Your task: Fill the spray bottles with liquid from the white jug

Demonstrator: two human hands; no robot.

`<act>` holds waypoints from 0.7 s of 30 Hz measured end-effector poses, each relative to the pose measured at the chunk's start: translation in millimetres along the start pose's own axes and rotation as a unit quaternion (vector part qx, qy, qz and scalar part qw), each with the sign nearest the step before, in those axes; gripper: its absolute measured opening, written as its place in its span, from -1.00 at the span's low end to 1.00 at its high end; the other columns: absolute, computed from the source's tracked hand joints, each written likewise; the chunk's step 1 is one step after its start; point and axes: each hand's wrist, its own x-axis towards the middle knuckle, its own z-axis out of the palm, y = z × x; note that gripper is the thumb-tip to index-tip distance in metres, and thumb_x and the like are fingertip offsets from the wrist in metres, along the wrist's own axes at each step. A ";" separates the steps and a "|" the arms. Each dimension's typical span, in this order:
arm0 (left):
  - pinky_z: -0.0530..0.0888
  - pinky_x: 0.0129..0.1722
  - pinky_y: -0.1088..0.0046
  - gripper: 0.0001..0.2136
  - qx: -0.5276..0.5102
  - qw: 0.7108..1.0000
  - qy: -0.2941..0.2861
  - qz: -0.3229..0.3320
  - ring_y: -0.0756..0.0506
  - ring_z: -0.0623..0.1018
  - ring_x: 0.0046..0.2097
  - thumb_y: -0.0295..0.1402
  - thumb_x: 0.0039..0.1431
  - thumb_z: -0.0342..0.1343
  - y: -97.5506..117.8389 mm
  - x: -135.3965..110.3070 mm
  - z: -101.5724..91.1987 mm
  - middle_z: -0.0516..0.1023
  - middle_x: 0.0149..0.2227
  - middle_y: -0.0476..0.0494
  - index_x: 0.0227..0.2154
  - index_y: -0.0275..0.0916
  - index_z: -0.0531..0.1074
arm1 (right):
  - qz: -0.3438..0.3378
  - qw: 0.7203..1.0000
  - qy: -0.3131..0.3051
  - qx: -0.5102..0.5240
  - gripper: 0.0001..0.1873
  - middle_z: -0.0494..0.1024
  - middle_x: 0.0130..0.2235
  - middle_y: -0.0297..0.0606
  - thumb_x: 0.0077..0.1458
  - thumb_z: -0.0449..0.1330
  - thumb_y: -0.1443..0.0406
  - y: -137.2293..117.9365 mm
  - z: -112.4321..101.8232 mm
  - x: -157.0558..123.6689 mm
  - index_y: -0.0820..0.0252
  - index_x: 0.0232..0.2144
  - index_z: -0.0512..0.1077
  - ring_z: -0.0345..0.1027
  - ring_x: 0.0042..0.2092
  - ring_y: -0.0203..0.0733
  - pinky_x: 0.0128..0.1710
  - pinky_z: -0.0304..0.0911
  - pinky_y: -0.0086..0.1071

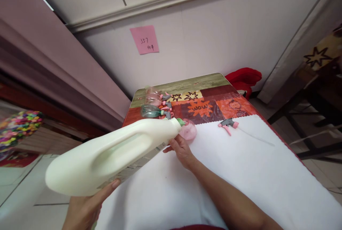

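A large white plastic jug (112, 155) lies tilted across the view, its green-spouted mouth at the upper right. My left hand (89, 201) grips it from below near its base, the thumb along the label side. Under the neck, the bent fingers of my right hand (183, 151) hold the jug; some fingertips are hidden behind it. The green spout (181, 121) reaches to a pink transparent spray bottle (189, 131) without its trigger head. Whether liquid flows cannot be seen. A grey and pink trigger head (229, 124) with a thin tube lies to the right.
Beyond the jug, a green spray bottle (149, 111) and pinkish spray bottles (153, 98) lie on their sides. A white cloth (240, 173) covers the near part of the patterned table (213, 83). A pink note (144, 40) is on the wall behind.
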 end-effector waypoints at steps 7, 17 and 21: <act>0.47 0.15 0.08 -0.31 0.011 1.000 -0.007 0.002 -0.39 0.58 0.04 -0.30 -0.50 0.51 -4.6 5.4 -4.7 0.69 -0.19 -0.08 -0.10 -0.14 0.58 | -0.001 1.000 -0.002 -0.002 -0.49 0.55 -0.17 -0.20 0.13 0.26 -0.08 0.4 -0.2 -0.2 0.12 -0.03 0.44 0.45 -0.22 -0.18 -0.31 0.52 -0.27; 0.48 0.12 0.12 -0.36 -0.006 1.000 0.006 -0.016 -0.37 0.57 0.02 -0.33 -0.52 0.50 2.1 1.7 -0.1 0.67 -0.34 -0.01 -0.17 -0.18 0.60 | 0.002 1.000 -0.002 -0.001 -0.49 0.55 -0.17 -0.21 0.12 0.27 -0.07 -0.4 0.4 -0.1 0.11 -0.03 0.44 0.45 -0.22 -0.19 -0.31 0.52 -0.29; 0.54 0.05 0.13 -0.35 0.003 1.000 0.024 -0.015 -0.35 0.60 -0.07 -0.32 -0.59 0.50 1.1 4.5 -0.9 0.65 -0.37 0.01 -0.20 -0.15 0.60 | 0.000 1.000 -0.002 -0.003 -0.48 0.55 -0.16 -0.21 0.12 0.26 -0.08 -0.7 0.5 -0.3 0.11 -0.02 0.43 0.46 -0.21 -0.18 -0.31 0.52 -0.28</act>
